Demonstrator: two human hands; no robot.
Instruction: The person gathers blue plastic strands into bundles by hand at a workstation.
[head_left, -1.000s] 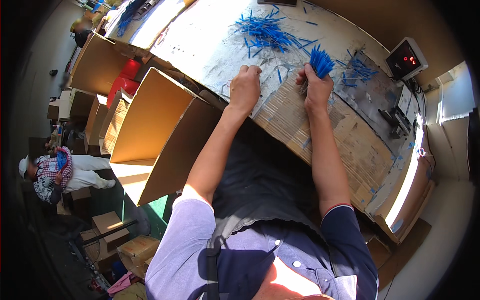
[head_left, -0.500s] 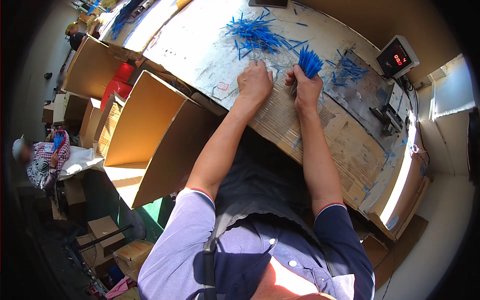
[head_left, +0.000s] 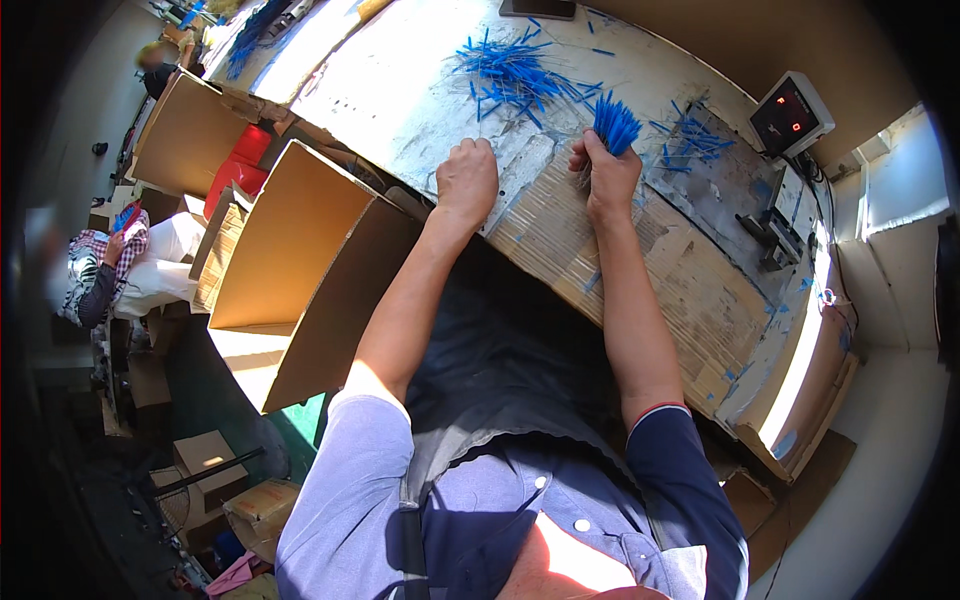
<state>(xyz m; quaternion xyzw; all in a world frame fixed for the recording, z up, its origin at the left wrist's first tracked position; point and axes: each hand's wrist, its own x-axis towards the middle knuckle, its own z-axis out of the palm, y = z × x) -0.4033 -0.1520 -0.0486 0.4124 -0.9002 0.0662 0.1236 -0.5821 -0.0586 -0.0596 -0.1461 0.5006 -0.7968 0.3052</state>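
Observation:
My right hand (head_left: 610,180) is closed round an upright bundle of thin wires with blue tips (head_left: 616,124), above the cardboard sheet at the near side of the table. The blue ends fan out over my thumb and fingers. To its left, near the table's edge, my left hand (head_left: 467,183) makes a fist with the knuckles up. Its fingertips are hidden, so I cannot tell what, if anything, is in it. Beyond both hands lies a loose heap of blue-tipped wires (head_left: 512,72). A smaller scatter of them (head_left: 693,138) lies to the right of the bundle.
A digital display (head_left: 792,115) with lit red digits stands at the right, behind a metal fixture (head_left: 772,232). Corrugated cardboard (head_left: 660,285) covers the table's near part. A large open carton (head_left: 300,245) stands on the left. Farther left, a co-worker (head_left: 100,255) holds blue-tipped pieces.
My left hand has moved left and nearer to me, away from the right one. My right hand has barely shifted with its bundle. The display's digits differ, and the co-worker has moved.

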